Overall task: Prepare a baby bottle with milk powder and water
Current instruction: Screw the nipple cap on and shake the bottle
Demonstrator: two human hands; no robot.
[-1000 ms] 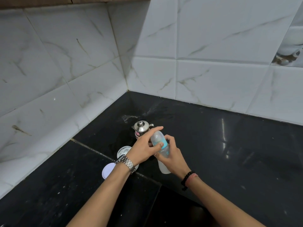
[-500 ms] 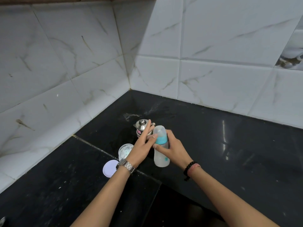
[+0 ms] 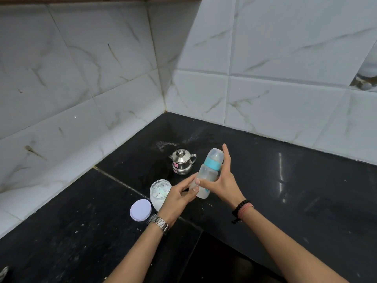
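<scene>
**Capped bottle held over black counter**

Both hands grip a translucent baby bottle with teal collar (image 3: 208,172), tilted: left hand (image 3: 179,196) at its base, right hand (image 3: 223,180) wrapping its side. Left: lilac lid (image 3: 140,210), open powder jar (image 3: 160,190). Farther: steel jug (image 3: 181,161).

Translucent baby bottle (image 3: 206,174), teal collar and clear cap fitted, is held tilted off the black counter with cap end up and away; open clear powder jar (image 3: 159,192) stands left of it, lilac lid (image 3: 140,210) lying flat beside, lidded steel pot (image 3: 181,161) upright behind.
</scene>
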